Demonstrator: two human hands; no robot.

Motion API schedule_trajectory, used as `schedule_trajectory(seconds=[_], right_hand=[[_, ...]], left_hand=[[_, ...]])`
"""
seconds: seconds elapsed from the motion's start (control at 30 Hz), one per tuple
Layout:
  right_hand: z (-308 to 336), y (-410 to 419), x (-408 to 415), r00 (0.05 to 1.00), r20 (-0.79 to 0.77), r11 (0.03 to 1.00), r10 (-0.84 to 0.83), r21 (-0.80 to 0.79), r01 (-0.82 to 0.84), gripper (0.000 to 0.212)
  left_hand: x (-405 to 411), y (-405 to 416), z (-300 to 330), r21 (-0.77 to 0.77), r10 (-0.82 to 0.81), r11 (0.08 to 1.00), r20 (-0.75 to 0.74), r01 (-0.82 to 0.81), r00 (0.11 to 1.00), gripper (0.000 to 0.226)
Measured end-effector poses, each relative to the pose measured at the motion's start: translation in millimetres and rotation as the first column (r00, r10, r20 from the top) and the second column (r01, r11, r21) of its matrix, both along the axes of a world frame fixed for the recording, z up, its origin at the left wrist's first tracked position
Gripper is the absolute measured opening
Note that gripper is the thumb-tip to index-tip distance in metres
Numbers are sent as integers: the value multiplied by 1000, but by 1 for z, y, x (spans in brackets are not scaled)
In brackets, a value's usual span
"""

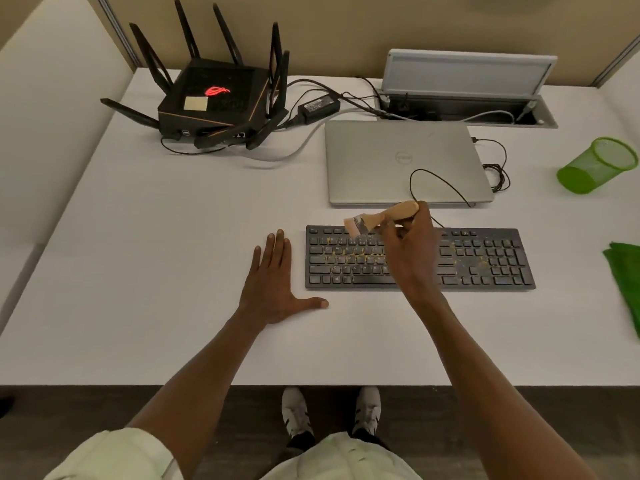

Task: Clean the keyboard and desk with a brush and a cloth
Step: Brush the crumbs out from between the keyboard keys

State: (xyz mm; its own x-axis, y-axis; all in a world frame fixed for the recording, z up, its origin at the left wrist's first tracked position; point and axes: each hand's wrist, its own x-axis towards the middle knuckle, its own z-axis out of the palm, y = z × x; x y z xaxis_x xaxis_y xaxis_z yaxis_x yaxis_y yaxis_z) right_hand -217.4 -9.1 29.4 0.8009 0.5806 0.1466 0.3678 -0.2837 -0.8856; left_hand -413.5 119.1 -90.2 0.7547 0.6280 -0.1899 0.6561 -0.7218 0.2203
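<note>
Overhead, wooden brush [384, 218], gritty keyboard [485, 261]

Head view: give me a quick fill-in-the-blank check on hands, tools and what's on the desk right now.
1. The right hand grips a wooden-handled ____ over the keyboard.
2. The left hand lies flat on the ____, left of the keyboard.
3. The laptop behind the keyboard has its lid ____.
4. The mesh cup at the right lies on its side and is coloured ____.

Missing words: brush; desk; closed; green
</note>
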Motion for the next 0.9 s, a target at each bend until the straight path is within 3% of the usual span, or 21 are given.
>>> schedule_trajectory(seconds=[0.3,0.47,0.67,0.8,0.9], right_hand=[[-6,25,4,996,25,994,83,-76,-81,21],[-5,53,3,970,86,968,226,-127,-215,15],[-8,77,2,809,278,854,517,-222,-470,8],[-17,77,3,698,349,777,626,-357,-519,14],[-15,71,6,675,351,754,649,-412,-511,18]], left_hand=[[-1,0,-3,30,-2,1000,60,0,998,148],[-1,1,-6,33,-1,999,73,-1,997,148],[-1,1,-7,41,2,999,56,-4,998,146],[-1,1,-8,45,-1,999,63,-2,998,145],[-1,1,-6,45,3,999,60,-6,998,145]])
